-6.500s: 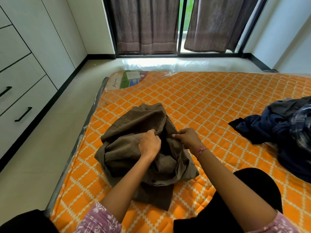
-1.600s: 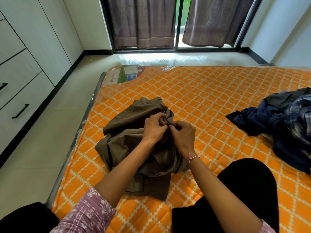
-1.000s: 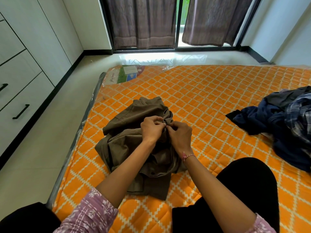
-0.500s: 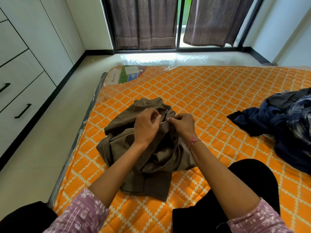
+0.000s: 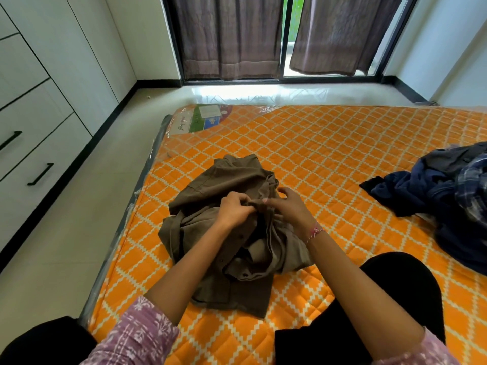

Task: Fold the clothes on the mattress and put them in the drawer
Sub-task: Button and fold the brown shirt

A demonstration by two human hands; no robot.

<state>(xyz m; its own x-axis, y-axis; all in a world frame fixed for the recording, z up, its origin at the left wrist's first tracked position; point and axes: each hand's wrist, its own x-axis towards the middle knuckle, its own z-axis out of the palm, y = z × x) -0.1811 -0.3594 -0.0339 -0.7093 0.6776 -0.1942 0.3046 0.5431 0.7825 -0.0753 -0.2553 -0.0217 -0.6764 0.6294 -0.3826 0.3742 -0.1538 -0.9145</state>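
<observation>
The person sits on the orange mattress (image 5: 329,154) with a crumpled brown shirt (image 5: 218,185) lying in front of their knees. Their left hand (image 5: 233,209) and right hand (image 5: 290,206) meet over it, each pinching a fold of the cloth. A heap of dark clothes (image 5: 434,196) lies well apart on the right; drawers (image 5: 39,154) line the left wall.
</observation>
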